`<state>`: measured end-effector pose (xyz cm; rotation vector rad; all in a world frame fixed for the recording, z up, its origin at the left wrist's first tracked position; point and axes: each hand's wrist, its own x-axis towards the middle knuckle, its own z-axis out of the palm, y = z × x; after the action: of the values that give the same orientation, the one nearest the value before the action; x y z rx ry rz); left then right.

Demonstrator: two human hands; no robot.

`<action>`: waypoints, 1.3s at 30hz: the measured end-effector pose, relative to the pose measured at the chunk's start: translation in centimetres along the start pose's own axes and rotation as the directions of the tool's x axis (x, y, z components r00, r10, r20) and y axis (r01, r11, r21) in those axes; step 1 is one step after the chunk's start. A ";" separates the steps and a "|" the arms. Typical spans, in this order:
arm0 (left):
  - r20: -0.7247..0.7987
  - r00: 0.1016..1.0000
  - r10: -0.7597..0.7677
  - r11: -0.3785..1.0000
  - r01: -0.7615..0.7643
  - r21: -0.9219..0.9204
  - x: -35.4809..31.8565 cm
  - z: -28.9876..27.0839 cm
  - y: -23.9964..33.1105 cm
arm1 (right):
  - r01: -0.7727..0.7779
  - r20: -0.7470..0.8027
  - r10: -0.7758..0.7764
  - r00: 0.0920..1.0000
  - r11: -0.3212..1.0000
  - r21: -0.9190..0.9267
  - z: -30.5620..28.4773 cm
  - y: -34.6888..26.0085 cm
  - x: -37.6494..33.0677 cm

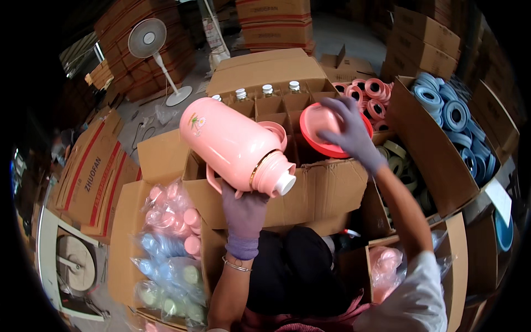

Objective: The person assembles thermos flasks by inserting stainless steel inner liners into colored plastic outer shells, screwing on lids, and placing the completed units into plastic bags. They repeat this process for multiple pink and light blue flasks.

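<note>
Two gloved hands: left hand [244,210] grips a tilted pink flask [235,145], base uncapped; right hand [349,133] clasps its red base cap [326,133] just beside, unfitted.

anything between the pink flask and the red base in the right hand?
Head view: between the pink flask and the red base held by the right hand sits a small pink cup-like part, over the divided carton.

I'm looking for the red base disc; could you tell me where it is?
The red base disc is under the gloved right hand, over the divided carton, right of the pink flask.
</note>
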<state>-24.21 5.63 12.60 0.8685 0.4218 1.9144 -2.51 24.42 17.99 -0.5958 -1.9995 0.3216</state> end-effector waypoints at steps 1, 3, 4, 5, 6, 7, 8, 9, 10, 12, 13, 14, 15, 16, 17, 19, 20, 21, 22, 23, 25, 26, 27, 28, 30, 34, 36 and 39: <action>0.019 0.998 0.052 0.994 -0.054 0.098 0.4 0.8 -0.3 | 0.154 -0.082 -0.155 0.985 0.988 -0.011 -1.0 -3.3 -1.6; 0.030 0.985 0.169 0.834 -0.160 0.528 0.0 1.3 -2.9 | 0.356 -0.015 -0.361 0.932 0.924 -0.141 -1.7 -6.9 -6.1; 0.036 0.986 0.165 0.824 -0.158 0.543 -0.3 1.1 -3.9 | 0.448 0.042 -0.452 0.891 0.860 -0.243 -0.8 -8.1 -7.4; 0.047 0.997 0.054 0.983 -0.061 0.172 -0.7 0.0 -5.0 | 0.317 -0.005 -0.326 0.945 0.920 -0.230 0.6 -8.9 -8.2; 0.101 0.994 -0.050 0.972 0.072 -0.223 -1.0 -0.5 -5.7 | 0.175 -0.052 -0.190 0.980 0.961 -0.213 1.7 -9.5 -9.0; 0.013 0.996 -0.084 0.979 0.085 -0.183 -1.1 0.7 -5.8 | -0.213 -0.042 0.224 0.974 0.958 0.191 1.9 -10.6 -9.3; -0.076 0.989 -0.126 0.983 0.114 -0.143 -1.4 1.9 -5.8 | -0.540 0.128 0.568 0.813 0.654 0.530 1.8 -11.5 -9.6; -0.167 0.956 -0.241 0.947 0.195 -0.255 -1.2 5.2 -4.3 | -0.654 0.263 0.649 0.714 0.484 0.582 1.7 -10.6 -10.3; -0.248 0.899 -0.361 0.894 0.259 -0.366 -1.4 7.0 -3.2 | -0.807 0.755 0.332 0.565 0.034 0.589 0.7 -8.3 -10.7; -0.124 0.956 -0.266 0.906 0.204 -0.370 -2.2 3.8 -5.0 | -0.813 0.773 0.428 0.469 -0.133 0.567 0.3 -9.8 -12.5; 0.007 0.971 -0.238 0.858 0.213 -0.468 -2.6 0.7 -6.2 | -0.802 0.725 0.476 0.498 -0.066 0.594 0.3 -11.0 -12.6; 0.138 0.971 -0.197 0.791 0.240 -0.563 -3.0 -0.6 -6.8 | -0.789 0.668 0.529 0.523 0.005 0.614 0.3 -12.0 -12.8; 0.029 0.963 -0.266 0.833 0.245 -0.497 -3.2 0.3 -7.0 | -0.772 0.598 0.584 0.549 0.081 0.630 -0.1 -12.3 -13.1; -0.090 0.942 -0.324 0.870 0.259 -0.419 -3.7 1.9 -6.4 | -0.794 0.596 0.612 0.520 0.087 0.602 -0.5 -12.7 -13.0; -0.211 0.907 -0.365 0.898 0.283 -0.338 -4.0 3.3 -5.8 | -0.814 0.594 0.638 0.490 0.091 0.573 -0.9 -12.9 -12.9; -0.273 0.904 -0.328 0.928 0.255 -0.271 -4.7 5.2 -4.8 | -0.845 0.764 0.518 0.385 -0.135 0.517 -0.3 -9.6 -15.4; -0.296 0.903 -0.311 0.939 0.243 -0.244 -4.7 5.7 -4.7 | -0.811 0.851 0.320 0.416 -0.293 0.506 -0.1 -7.6 -16.8; -0.233 0.917 -0.322 0.924 0.252 -0.287 -4.6 5.4 -4.7 | -0.776 0.884 0.105 0.456 -0.439 0.453 0.0 -6.3 -18.0; -0.175 0.929 -0.327 0.909 0.259 -0.326 -4.7 4.6 -4.6 | -0.743 0.859 -0.114 0.499 -0.566 0.357 0.1 -6.2 -18.6; -0.115 0.937 -0.329 0.892 0.268 -0.365 -4.7 4.2 -4.5 | -0.750 0.826 0.146 0.544 -0.357 0.557 0.2 -6.4 -19.2; -0.118 0.937 -0.328 0.891 0.266 -0.368 -4.9 4.6 -4.1 | -0.700 0.528 0.534 0.660 0.184 0.690 0.8 -7.8 -19.9; -0.119 0.937 -0.328 0.891 0.265 -0.369 -5.0 4.8 -4.0 | -0.643 0.296 0.624 0.723 0.454 0.617 1.1 -8.6 -20.1; -0.146 0.973 -0.179 0.983 0.172 -0.058 -5.3 4.8 -4.7 | -0.366 0.036 0.366 0.930 0.911 0.191 0.1 -10.8 -19.7; -0.123 0.992 -0.025 0.964 0.056 0.260 -5.8 4.7 -5.7 | -0.446 0.122 0.435 0.892 0.805 0.391 0.4 -11.0 -19.5; -0.057 0.996 0.072 0.849 -0.032 0.528 -6.5 4.7 -6.2 | -0.559 0.321 0.502 0.803 0.449 0.697 1.0 -10.8 -19.3; -0.209 0.936 -0.285 0.922 0.208 -0.328 -6.6 4.3 -3.6 | -0.490 0.672 0.309 0.673 -0.494 0.718 2.6 -10.1 -18.8; -0.222 0.947 -0.232 0.947 0.168 -0.274 -6.4 0.8 -3.7 | -0.585 0.812 0.132 0.569 -0.629 0.512 3.2 -8.9 -20.0; -0.010 0.999 0.040 0.794 -0.026 0.607 -7.4 -4.5 0.5 | -0.937 0.890 0.335 0.308 0.268 0.224 0.3 -9.5 -12.3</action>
<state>-25.61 -0.77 6.90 1.2713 1.0858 1.8353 -0.55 9.77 13.04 -0.8944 -1.7970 2.2168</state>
